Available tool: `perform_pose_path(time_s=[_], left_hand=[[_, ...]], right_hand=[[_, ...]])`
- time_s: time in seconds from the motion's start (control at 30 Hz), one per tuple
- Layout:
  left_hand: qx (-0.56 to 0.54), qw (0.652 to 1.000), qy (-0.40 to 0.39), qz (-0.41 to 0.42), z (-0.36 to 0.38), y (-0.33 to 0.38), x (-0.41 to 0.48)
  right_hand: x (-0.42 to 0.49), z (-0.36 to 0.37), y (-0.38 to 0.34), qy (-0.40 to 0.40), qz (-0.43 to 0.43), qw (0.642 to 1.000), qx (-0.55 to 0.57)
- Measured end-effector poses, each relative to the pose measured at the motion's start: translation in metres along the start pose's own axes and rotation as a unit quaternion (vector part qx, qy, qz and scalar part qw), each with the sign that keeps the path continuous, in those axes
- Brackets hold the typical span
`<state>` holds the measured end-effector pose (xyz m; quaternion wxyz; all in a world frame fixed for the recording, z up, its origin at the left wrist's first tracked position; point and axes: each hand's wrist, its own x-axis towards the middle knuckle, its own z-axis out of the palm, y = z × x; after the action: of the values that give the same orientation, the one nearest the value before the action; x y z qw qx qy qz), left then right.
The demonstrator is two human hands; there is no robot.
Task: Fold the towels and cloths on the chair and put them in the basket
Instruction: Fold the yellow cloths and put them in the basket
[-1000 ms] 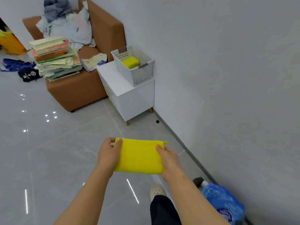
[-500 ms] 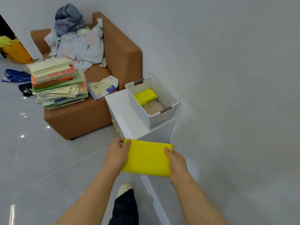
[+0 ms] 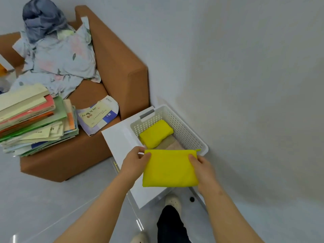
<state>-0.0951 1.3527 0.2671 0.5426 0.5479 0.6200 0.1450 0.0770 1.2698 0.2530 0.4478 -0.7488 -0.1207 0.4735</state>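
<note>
Head view: a person stands at a white cabinet [image 3: 115,139] beside a brown chair [image 3: 122,67], arms out over the basket's near end.
Held cloth: a folded yellow cloth [image 3: 170,168] hangs flat between both hands, just short of the white basket [image 3: 185,130] and overlapping its near rim.
Left hand: the left hand [image 3: 135,160] pinches the cloth's left edge, thumb on top.
Right hand: the right hand [image 3: 201,168] pinches the right edge the same way, thumb on top.
Basket: a folded yellow cloth [image 3: 156,134] lies in it on a beige towel [image 3: 171,144]. Free room shows only at the near end, partly hidden by the held cloth.
Chair: a heap of pale cloths [image 3: 57,57] is unfolded on the seat beside a stack of books [image 3: 33,120], so much of the task likely remains.
Risk, the fold: only two edge pinches hold it. If one hand lets go early, the layers would probably fall open.
Risk, the rim: set down too short, the cloth could drape over the near wall and slide to the floor.
Risk, the tag: a small loop at the cloth's top right corner might catch in the perforated wall.
Risk, the stack: a hard push could rumple the yellow cloth already inside.
</note>
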Motion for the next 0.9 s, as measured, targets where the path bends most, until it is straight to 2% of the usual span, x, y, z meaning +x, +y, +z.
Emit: perform_pose_path(time_s=[0.17, 0.3, 0.4, 0.47, 0.57, 0.7, 0.83, 0.9], left_hand=[[0.054, 0.998, -0.014, 0.001, 0.012, 0.028, 0.058], [0.173, 0.984, -0.022, 0.026, 0.023, 0.038, 0.103], [0.285, 0.956, -0.059, 0.036, 0.031, 0.037, 0.134], [0.36, 0.928, -0.099, 0.024, 0.037, 0.035, 0.154], [0.439, 0.887, -0.14, 0.003, 0.048, 0.028, 0.176], [0.492, 0.845, -0.203, -0.049, 0.056, 0.013, 0.199], [0.495, 0.831, -0.238, -0.088, 0.06, 0.004, 0.212], [0.494, 0.83, -0.24, -0.096, 0.061, -0.001, 0.218]], right_hand=[[0.071, -0.004, -0.038, -0.028, -0.004, 0.997, -0.067], [0.114, 0.001, -0.047, -0.074, 0.067, 0.991, -0.093], [0.136, 0.005, -0.048, -0.093, 0.095, 0.985, -0.107], [0.148, 0.011, -0.048, -0.066, 0.057, 0.983, -0.162], [0.165, 0.027, -0.049, -0.028, -0.019, 0.964, -0.265], [0.185, 0.045, -0.049, -0.036, -0.033, 0.924, -0.379], [0.201, 0.061, -0.04, -0.054, -0.037, 0.87, -0.489], [0.208, 0.068, -0.036, -0.046, -0.039, 0.857, -0.512]])
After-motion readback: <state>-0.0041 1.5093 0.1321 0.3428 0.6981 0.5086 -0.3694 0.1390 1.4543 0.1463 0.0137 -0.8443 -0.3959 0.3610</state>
